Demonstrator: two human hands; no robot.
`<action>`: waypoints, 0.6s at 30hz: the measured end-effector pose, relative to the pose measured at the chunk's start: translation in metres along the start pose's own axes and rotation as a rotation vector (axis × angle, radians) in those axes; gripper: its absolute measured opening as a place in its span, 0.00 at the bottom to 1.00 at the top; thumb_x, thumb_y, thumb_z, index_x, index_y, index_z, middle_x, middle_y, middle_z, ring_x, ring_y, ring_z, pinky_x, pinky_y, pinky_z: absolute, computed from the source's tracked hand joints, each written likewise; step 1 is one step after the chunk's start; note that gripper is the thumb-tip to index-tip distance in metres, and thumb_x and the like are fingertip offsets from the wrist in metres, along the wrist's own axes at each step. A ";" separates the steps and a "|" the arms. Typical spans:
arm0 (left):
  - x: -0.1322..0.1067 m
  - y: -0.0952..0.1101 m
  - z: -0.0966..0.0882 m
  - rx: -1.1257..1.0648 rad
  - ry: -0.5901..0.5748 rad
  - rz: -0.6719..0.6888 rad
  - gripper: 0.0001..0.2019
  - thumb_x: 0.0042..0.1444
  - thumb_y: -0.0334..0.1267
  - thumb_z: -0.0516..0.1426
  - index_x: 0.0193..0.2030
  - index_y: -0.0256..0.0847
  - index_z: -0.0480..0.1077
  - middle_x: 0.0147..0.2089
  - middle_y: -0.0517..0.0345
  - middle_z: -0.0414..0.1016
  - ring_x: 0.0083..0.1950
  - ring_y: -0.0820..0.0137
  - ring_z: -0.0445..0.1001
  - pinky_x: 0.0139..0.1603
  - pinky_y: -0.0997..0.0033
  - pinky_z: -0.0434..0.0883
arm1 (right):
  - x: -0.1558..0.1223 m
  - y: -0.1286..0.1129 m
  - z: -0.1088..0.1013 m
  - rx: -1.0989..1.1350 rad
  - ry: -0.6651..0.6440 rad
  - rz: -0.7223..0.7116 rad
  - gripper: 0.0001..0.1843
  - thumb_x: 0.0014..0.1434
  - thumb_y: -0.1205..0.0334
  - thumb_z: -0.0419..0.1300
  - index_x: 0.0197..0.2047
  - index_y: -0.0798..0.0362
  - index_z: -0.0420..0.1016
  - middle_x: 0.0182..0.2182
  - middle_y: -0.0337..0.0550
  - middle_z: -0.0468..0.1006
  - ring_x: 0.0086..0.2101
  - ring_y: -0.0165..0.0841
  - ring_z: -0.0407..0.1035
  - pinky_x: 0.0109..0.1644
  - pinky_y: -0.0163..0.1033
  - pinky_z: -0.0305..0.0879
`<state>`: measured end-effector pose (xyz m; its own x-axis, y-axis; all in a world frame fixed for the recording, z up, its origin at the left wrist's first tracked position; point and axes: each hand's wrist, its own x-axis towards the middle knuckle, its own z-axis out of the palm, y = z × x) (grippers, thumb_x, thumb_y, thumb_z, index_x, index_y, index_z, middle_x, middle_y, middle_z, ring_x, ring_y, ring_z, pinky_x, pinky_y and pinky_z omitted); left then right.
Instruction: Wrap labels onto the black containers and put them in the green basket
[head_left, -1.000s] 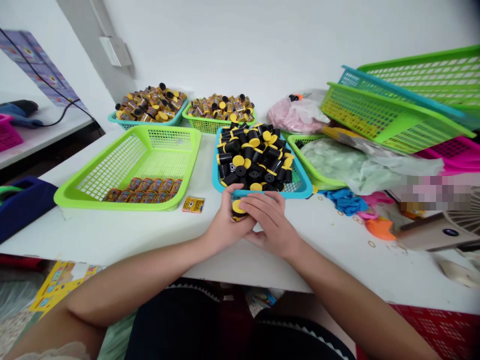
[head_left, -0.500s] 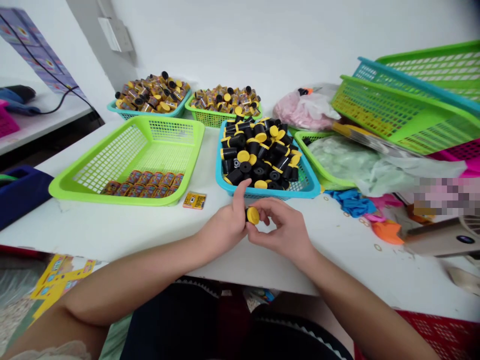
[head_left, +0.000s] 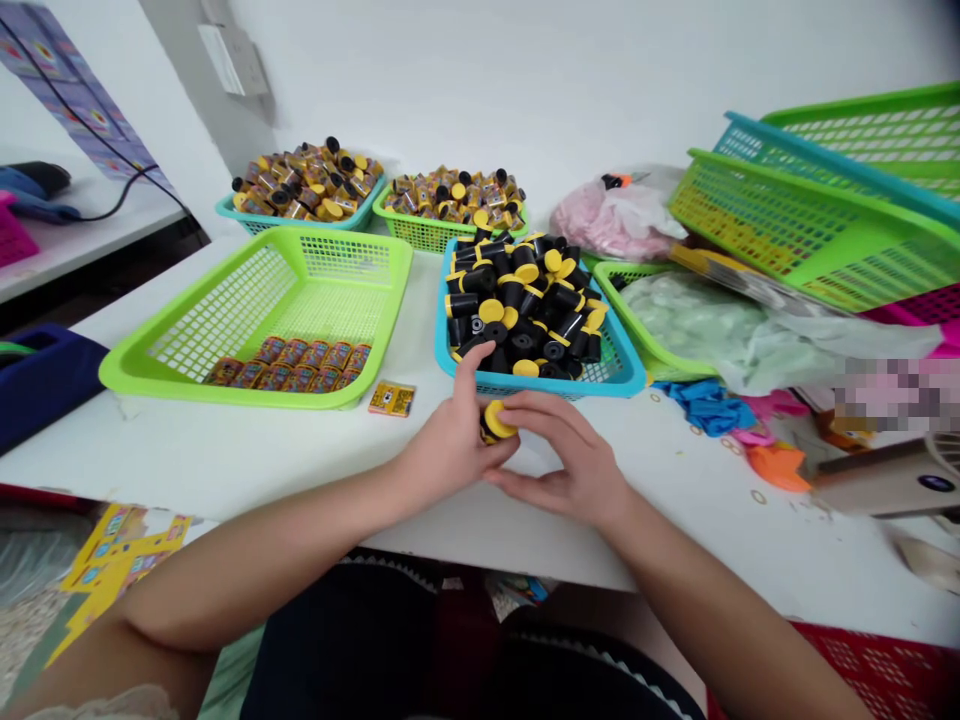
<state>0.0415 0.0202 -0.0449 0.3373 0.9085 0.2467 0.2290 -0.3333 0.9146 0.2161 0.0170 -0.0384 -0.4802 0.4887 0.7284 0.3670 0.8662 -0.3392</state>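
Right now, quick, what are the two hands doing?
Left hand: closed, holding a small black cylinder with a yellow cap.
Right hand: closed, its fingers on the yellow cap, holding the same cylinder.

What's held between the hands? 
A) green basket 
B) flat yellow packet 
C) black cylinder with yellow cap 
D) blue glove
C. The black cylinder, yellow cap up, sits between the left hand and right hand, fingers of both against it.
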 end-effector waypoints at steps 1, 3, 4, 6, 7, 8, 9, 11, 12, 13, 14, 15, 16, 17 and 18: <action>0.001 0.002 0.000 -0.099 -0.003 -0.034 0.44 0.51 0.30 0.59 0.70 0.41 0.39 0.24 0.70 0.66 0.24 0.72 0.69 0.27 0.74 0.66 | 0.000 0.001 0.001 -0.020 -0.035 -0.067 0.33 0.53 0.56 0.70 0.60 0.48 0.65 0.50 0.50 0.74 0.50 0.40 0.72 0.56 0.48 0.73; 0.002 0.005 0.000 -0.277 -0.051 -0.119 0.42 0.50 0.31 0.58 0.69 0.40 0.41 0.21 0.73 0.62 0.21 0.74 0.65 0.24 0.76 0.64 | 0.000 0.002 0.003 -0.053 -0.076 -0.136 0.35 0.55 0.56 0.68 0.63 0.52 0.62 0.51 0.53 0.73 0.53 0.41 0.70 0.58 0.48 0.72; 0.003 0.006 0.000 -0.354 -0.090 -0.155 0.42 0.49 0.31 0.58 0.68 0.39 0.42 0.21 0.73 0.62 0.21 0.75 0.65 0.23 0.76 0.63 | -0.001 0.003 0.004 -0.076 -0.080 -0.152 0.34 0.56 0.59 0.67 0.64 0.53 0.61 0.51 0.53 0.73 0.53 0.41 0.70 0.58 0.47 0.72; 0.003 0.007 0.000 -0.470 -0.175 -0.183 0.42 0.48 0.30 0.57 0.68 0.39 0.42 0.21 0.73 0.63 0.21 0.76 0.63 0.22 0.78 0.62 | -0.002 0.003 0.006 -0.116 -0.063 -0.174 0.32 0.59 0.66 0.63 0.65 0.52 0.59 0.51 0.52 0.73 0.54 0.40 0.70 0.58 0.47 0.72; 0.003 0.006 0.000 -0.505 -0.213 -0.170 0.42 0.47 0.30 0.57 0.68 0.39 0.42 0.21 0.74 0.62 0.20 0.77 0.62 0.22 0.79 0.60 | -0.003 0.003 0.007 -0.129 -0.051 -0.185 0.32 0.59 0.69 0.61 0.65 0.52 0.59 0.50 0.51 0.74 0.54 0.39 0.70 0.57 0.47 0.72; 0.004 0.005 0.001 -0.524 -0.244 -0.147 0.43 0.46 0.29 0.58 0.68 0.39 0.42 0.20 0.76 0.60 0.20 0.78 0.61 0.21 0.80 0.59 | -0.004 0.002 0.008 -0.138 -0.040 -0.195 0.32 0.59 0.70 0.60 0.65 0.51 0.59 0.49 0.50 0.74 0.53 0.39 0.70 0.57 0.47 0.73; 0.004 0.004 0.001 -0.527 -0.264 -0.120 0.43 0.46 0.29 0.58 0.67 0.39 0.41 0.20 0.77 0.58 0.19 0.78 0.59 0.21 0.80 0.58 | -0.005 0.001 0.009 -0.147 -0.032 -0.201 0.32 0.59 0.70 0.60 0.65 0.51 0.58 0.49 0.50 0.75 0.53 0.39 0.70 0.56 0.47 0.73; 0.005 0.001 0.002 -0.478 -0.255 -0.059 0.43 0.48 0.30 0.58 0.67 0.40 0.39 0.20 0.78 0.55 0.19 0.79 0.58 0.21 0.80 0.56 | -0.006 0.001 0.010 -0.174 -0.020 -0.212 0.32 0.60 0.69 0.60 0.66 0.51 0.57 0.48 0.50 0.75 0.52 0.40 0.71 0.54 0.49 0.74; 0.006 0.001 0.002 -0.433 -0.217 -0.011 0.43 0.48 0.30 0.59 0.67 0.40 0.39 0.22 0.77 0.57 0.20 0.78 0.60 0.22 0.80 0.58 | -0.007 0.002 0.010 -0.191 -0.017 -0.222 0.32 0.60 0.67 0.60 0.66 0.51 0.57 0.48 0.50 0.75 0.51 0.41 0.71 0.54 0.50 0.74; 0.007 0.002 0.002 -0.369 -0.166 0.054 0.42 0.48 0.30 0.59 0.66 0.41 0.39 0.25 0.74 0.62 0.22 0.78 0.64 0.24 0.79 0.62 | -0.007 0.003 0.010 -0.208 -0.015 -0.234 0.32 0.61 0.65 0.60 0.66 0.50 0.56 0.48 0.50 0.75 0.51 0.42 0.71 0.54 0.51 0.73; 0.008 0.003 0.001 -0.287 -0.105 0.129 0.42 0.47 0.30 0.60 0.64 0.42 0.41 0.30 0.69 0.66 0.26 0.76 0.68 0.28 0.77 0.66 | -0.008 0.005 0.010 -0.223 -0.013 -0.244 0.31 0.62 0.64 0.60 0.66 0.50 0.56 0.47 0.50 0.75 0.50 0.42 0.71 0.54 0.52 0.73; 0.007 0.006 -0.002 -0.193 -0.045 0.203 0.40 0.47 0.30 0.61 0.62 0.43 0.44 0.35 0.65 0.68 0.31 0.75 0.71 0.33 0.74 0.69 | -0.008 0.007 0.009 -0.236 -0.006 -0.248 0.31 0.62 0.63 0.60 0.66 0.49 0.56 0.47 0.49 0.74 0.50 0.42 0.71 0.54 0.52 0.72; 0.007 0.009 -0.006 -0.089 0.006 0.260 0.36 0.47 0.31 0.63 0.60 0.43 0.48 0.38 0.62 0.69 0.35 0.73 0.72 0.37 0.72 0.71 | -0.008 0.010 0.007 -0.250 0.013 -0.238 0.31 0.62 0.61 0.61 0.66 0.48 0.57 0.47 0.49 0.73 0.49 0.41 0.71 0.54 0.52 0.71; 0.005 0.014 -0.012 0.017 0.052 0.290 0.32 0.48 0.33 0.63 0.56 0.43 0.53 0.39 0.60 0.70 0.36 0.72 0.73 0.39 0.70 0.72 | -0.007 0.014 0.005 -0.270 0.040 -0.209 0.32 0.61 0.58 0.62 0.66 0.47 0.57 0.48 0.49 0.72 0.49 0.42 0.70 0.54 0.52 0.71; 0.002 0.019 -0.019 0.125 0.091 0.291 0.26 0.49 0.35 0.64 0.53 0.43 0.58 0.38 0.60 0.71 0.36 0.72 0.73 0.40 0.70 0.72 | -0.006 0.017 0.002 -0.299 0.068 -0.165 0.32 0.60 0.54 0.62 0.65 0.47 0.58 0.49 0.50 0.71 0.50 0.43 0.69 0.54 0.53 0.69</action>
<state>0.0292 0.0201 -0.0209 0.3233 0.7877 0.5244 0.2469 -0.6052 0.7568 0.2232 0.0292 -0.0496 -0.5022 0.3279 0.8002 0.5106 0.8592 -0.0316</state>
